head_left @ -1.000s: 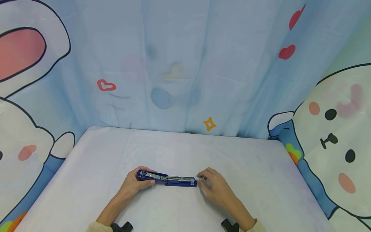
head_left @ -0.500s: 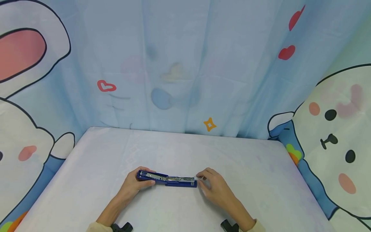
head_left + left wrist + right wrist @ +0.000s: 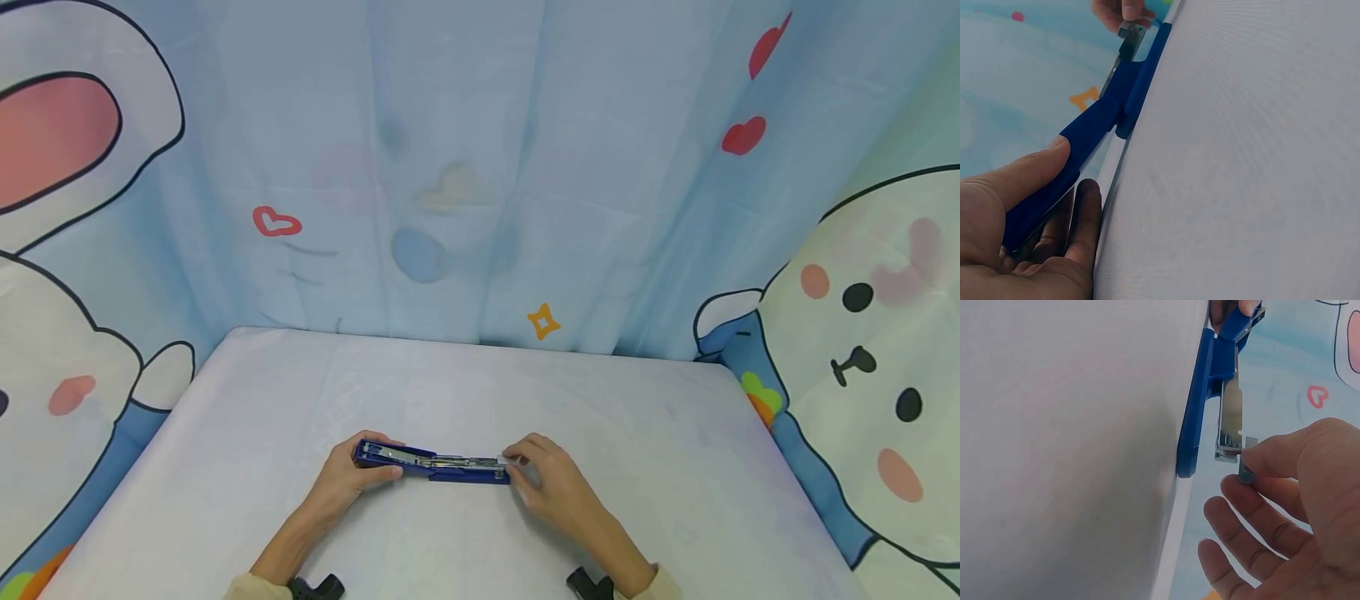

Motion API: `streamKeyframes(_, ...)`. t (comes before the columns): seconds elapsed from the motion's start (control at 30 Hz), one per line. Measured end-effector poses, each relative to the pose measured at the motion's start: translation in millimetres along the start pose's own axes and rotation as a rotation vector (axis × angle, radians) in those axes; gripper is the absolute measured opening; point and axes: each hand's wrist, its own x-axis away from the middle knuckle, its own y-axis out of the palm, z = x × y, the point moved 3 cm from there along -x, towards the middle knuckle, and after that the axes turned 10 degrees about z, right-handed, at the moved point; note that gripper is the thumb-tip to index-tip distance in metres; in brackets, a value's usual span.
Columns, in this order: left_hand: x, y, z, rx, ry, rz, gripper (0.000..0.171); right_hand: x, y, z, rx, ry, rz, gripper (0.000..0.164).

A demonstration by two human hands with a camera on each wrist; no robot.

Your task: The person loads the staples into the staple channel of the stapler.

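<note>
Two cream sleeves (image 3: 258,587) are showing nearest, two black wrist mounts (image 3: 317,587) poking out beside them, and just beyond, two hands are working one blue stapler (image 3: 468,477)! The left hand (image 3: 354,468) is gripping its swung-back cap, and the left wrist view is giving us what the head view isn't: the thumb pressing along the blue outer face, fingers curling at the other side. Over to the right hand (image 3: 551,479), thumb and forefinger pinching one small grey strip (image 3: 1247,464); only the right wrist view is showing that clearly, the piece sitting right by the end of the metal rail (image 3: 1230,419), though whether they're touching I can't tell. The stapler is lying opened out, long axis running left to right, rail end pointing at the right hand, its base resting along the white table (image 3: 420,383). And behind it all, a pale blue curtain (image 3: 450,100) is hanging, three red hearts (image 3: 744,135) and one orange star (image 3: 543,321) dotting it.
</note>
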Motion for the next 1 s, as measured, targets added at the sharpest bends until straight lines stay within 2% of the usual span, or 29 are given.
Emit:
streamKeyframes(0.2,0.4,0.3,1.1,0.018,0.002,-0.018,0.049,-0.4,3.7,-0.4,-0.005,-0.008,0.009,0.016)
streamKeyframes(1.0,-2.6,0.8,-1.1,0.016,-0.009,-0.011,0.047,-3.1,8.7,-8.7,0.022,-0.027,0.017,0.015)
